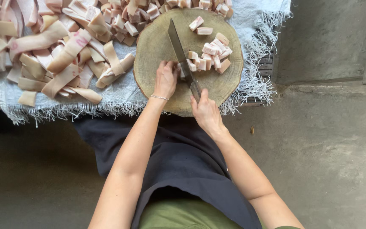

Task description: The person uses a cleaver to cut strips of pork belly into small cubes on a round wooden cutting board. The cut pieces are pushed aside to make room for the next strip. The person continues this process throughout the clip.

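Two hands: right hand [206, 112] grips knife [181, 53], left hand [165, 79] on meat strip [182, 70].

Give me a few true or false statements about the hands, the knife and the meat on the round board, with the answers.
1. The right hand holds the knife by its handle. True.
2. The left hand rests flat on the cloth. False: it presses a meat strip on the wooden board.
3. Cut cubes lie to the right of the blade. True.
4. The long uncut strips are piled on the floor. False: they lie on the fringed cloth, left of the board.
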